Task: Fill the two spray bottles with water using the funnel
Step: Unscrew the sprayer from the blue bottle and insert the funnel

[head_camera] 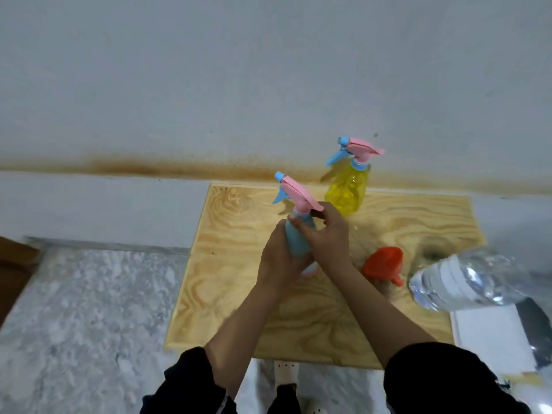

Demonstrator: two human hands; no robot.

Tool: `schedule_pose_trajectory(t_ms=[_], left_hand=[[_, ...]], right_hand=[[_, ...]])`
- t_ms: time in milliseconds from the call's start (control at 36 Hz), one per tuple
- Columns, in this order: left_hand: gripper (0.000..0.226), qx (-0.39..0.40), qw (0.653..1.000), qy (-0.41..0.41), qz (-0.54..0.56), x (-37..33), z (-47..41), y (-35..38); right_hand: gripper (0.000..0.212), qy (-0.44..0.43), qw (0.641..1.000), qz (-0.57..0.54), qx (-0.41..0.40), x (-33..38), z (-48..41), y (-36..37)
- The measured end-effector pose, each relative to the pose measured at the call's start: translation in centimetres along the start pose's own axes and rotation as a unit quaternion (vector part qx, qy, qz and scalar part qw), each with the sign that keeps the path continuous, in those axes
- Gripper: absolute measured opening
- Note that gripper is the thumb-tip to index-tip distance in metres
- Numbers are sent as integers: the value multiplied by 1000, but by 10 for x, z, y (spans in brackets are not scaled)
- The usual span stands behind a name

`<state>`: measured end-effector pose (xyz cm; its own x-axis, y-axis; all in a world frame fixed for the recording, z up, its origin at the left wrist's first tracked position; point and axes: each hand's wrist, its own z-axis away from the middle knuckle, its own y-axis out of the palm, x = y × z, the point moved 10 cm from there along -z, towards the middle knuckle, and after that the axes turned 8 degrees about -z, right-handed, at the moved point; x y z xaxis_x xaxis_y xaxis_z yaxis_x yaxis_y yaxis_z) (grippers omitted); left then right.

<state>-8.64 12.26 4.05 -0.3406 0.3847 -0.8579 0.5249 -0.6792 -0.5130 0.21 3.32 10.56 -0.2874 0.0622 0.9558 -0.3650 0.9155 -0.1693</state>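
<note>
Head view. Over the middle of the wooden board (239,297) the person holds the blue spray bottle (298,239) upright with both hands close together. The left hand (277,264) wraps the lower body of the bottle. The right hand (330,231) curls its fingers round the neck, just under the pink trigger head (298,195). This grip looks meant for twisting: one hand steadies the body while the other turns the collar, most likely to take the head off so the neck is open for filling.

The yellow spray bottle (348,189) stands upright at the board's far edge, its own trigger head on, out of the way of the hands. The orange funnel (382,262) lies on its side on the board's right part, spout toward the near edge, within easy reach of the right hand. The clear water bottle (460,282) is at the board's right edge; whether it stands or leans I cannot tell.

Counted: two spray bottles, one funnel, one water bottle, two hands, both on the blue bottle.
</note>
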Motion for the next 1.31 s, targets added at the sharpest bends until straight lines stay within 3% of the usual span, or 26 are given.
schedule_pose_trajectory(t_ms=[333,528,722,861,972,1056,1194,1306], left_hand=[[78,46,998,3,-53,-19,63,18],[78,90,995,10,-28,-23,71,22],[74,122,992,30,-15,-30,65,19],[73,135,991,17,-15,-22,63,16],[79,151,988,13,-5,-19,60,14],[75,152,988,5,-9,-16,57,11],[74,163,986,19,-10,-18,53,5],[81,165,986,21,-7,-20,51,3]], right_hand=[[34,43,999,-18,22,-2,52,-48],[24,54,997,-43,41,-1,62,-57],[15,148,961,-194,133,-10,69,-38],[18,177,947,-235,131,-13,69,-30],[20,159,959,-223,72,-11,66,-31],[17,150,957,-229,98,-8,65,-26],[38,172,943,-250,133,-10,67,-21],[28,162,951,-249,87,-11,66,-23]])
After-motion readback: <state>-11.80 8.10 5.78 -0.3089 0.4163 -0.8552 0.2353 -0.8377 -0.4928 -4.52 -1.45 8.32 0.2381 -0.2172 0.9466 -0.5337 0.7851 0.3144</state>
